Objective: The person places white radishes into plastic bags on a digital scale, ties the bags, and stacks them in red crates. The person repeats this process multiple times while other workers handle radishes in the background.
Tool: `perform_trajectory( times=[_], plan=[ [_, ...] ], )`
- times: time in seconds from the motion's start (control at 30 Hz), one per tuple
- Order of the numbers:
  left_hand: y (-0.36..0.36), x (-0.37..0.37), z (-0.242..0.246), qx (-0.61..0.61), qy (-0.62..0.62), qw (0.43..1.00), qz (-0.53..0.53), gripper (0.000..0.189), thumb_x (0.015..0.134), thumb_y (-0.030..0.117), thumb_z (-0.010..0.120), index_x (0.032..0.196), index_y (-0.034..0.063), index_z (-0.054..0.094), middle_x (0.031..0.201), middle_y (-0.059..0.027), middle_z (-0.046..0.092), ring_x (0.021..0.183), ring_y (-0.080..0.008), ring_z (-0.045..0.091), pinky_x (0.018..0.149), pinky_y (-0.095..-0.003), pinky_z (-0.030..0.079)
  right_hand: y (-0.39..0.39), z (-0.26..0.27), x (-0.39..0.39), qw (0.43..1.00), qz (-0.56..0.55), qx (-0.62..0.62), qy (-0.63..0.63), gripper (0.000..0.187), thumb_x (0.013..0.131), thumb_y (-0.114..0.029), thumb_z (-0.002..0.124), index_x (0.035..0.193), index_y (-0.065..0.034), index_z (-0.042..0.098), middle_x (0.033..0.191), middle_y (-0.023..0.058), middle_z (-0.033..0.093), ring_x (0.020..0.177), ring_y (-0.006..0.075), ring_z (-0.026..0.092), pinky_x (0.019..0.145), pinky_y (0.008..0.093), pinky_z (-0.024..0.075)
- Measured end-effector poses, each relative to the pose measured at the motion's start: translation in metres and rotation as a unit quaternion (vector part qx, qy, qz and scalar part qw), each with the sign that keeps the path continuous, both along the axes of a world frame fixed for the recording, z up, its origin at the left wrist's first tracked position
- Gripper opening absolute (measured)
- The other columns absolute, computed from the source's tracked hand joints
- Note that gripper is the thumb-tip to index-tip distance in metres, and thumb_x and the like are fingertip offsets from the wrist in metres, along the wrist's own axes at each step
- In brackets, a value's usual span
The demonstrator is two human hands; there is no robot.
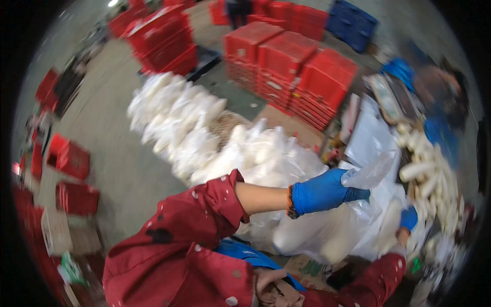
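My left hand (pixel 326 192), in a blue glove, grips the gathered mouth of a clear plastic bag (pixel 370 170). Large white radishes (pixel 303 234) show through the bag, below and around that hand. Farther right, my right hand (pixel 409 218), also gloved in blue, holds a long white radish (pixel 389 220) by its side; the finger placement is partly hidden. A heap of loose white radishes (pixel 429 176) lies just beyond the right hand. White plastic sheeting (pixel 370 130) spreads between the two hands and away from me.
Rows of bagged radishes (pixel 180 115) extend to the far left. Red plastic crates (pixel 287 50) stand stacked ahead, near a blue crate (pixel 351 25). More red crates (pixel 69 155) sit on the concrete floor (pixel 111 122) at left. A blurred person (pixel 441 88) is at far right.
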State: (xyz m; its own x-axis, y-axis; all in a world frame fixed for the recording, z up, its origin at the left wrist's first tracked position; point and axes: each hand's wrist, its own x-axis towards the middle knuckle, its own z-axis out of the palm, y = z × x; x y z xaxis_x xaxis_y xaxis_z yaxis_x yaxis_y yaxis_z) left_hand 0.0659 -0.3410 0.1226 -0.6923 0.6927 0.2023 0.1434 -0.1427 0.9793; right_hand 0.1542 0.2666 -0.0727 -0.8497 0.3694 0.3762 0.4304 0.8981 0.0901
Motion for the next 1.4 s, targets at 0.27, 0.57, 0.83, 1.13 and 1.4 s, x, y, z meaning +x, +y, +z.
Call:
perform_trajectory(
  times=[0.27,0.57,0.83,1.13,1.4],
  plan=[
    [-0.289,-0.011,0.035,-0.078,-0.093,0.981,0.153,0.025,0.083,0.023,0.068,0.101,0.0051,0.066,0.099,-0.0051,0.066,0.092,-0.0128,0.060,0.085,-0.0301,0.048,-0.127,0.162,0.004,0.899,0.070,-0.429,0.049,0.040,0.092,-0.021,0.055,0.121,0.0057,0.052,0.115,0.0093,0.059,0.103,0.0190,0.055,0.093,0.0332,0.0435],
    [-0.556,-0.105,-0.046,-0.104,-0.132,0.927,0.335,0.020,0.087,0.024,0.066,0.093,0.0054,0.063,0.086,-0.0004,0.062,0.081,-0.0103,0.056,0.075,-0.0259,0.046,-0.510,0.221,-0.150,0.763,0.162,-0.582,0.230,0.035,0.095,-0.020,0.049,0.125,-0.0028,0.053,0.118,0.0053,0.054,0.109,0.0158,0.049,0.099,0.0314,0.0374],
    [-0.651,-0.168,-0.157,-0.082,-0.179,0.933,0.300,0.022,0.089,0.025,0.064,0.094,0.0043,0.064,0.089,-0.0006,0.063,0.084,-0.0086,0.057,0.076,-0.0253,0.045,-0.845,0.091,-0.312,0.630,0.336,-0.700,-0.030,0.030,0.087,-0.026,0.057,0.104,-0.0011,0.062,0.099,0.0065,0.062,0.092,0.0146,0.056,0.082,0.0316,0.0468],
    [-0.622,-0.189,-0.331,-0.382,0.073,0.866,0.315,0.054,0.078,0.033,0.071,0.126,0.0150,0.055,0.137,-0.0177,0.044,0.121,-0.0368,0.046,0.102,-0.0426,0.038,-1.016,-0.124,-0.378,0.887,0.272,-0.255,-0.273,0.041,0.083,-0.017,0.048,0.121,-0.0089,0.058,0.119,0.0155,0.059,0.108,0.0354,0.056,0.096,0.0406,0.0430],
    [-0.626,-0.178,-0.282,-0.480,0.131,0.829,0.254,0.066,0.074,0.029,0.073,0.133,0.0130,0.049,0.143,-0.0207,0.036,0.125,-0.0386,0.042,0.102,-0.0452,0.038,-0.959,-0.103,-0.307,0.814,0.333,-0.469,-0.081,0.064,0.077,-0.002,0.048,0.140,-0.0029,0.038,0.140,0.0212,0.042,0.127,0.0326,0.043,0.107,0.0368,0.0335]
  ],
)
